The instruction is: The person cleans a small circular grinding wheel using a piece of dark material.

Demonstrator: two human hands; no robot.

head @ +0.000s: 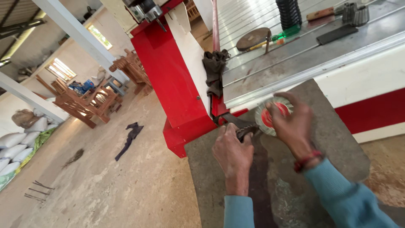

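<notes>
1. From my remote seat, I see the left hand (231, 148) closed around a dark, ribbed tool (246, 131), its fingers wrapped tight, low against a grey stone slab (337, 139).
2. The right hand (291, 120) has its fingers spread over a round flap disc with a red centre (270, 116), pinching it by the rim; the disc sits just beside the tool's head, at the slab's upper edge. I judge one hand steadies while the other positions the disc.
3. The slab leans against a red-and-white machine frame (168, 80), which closes off the space ahead and to the right.
4. A dark rag (214, 69) hangs over the frame's edge just above the hands.
5. To the left, bare concrete floor (126, 177) gives open room; a dark cloth (130, 139) lies there, well apart, with wooden furniture (93, 101) beyond.
</notes>
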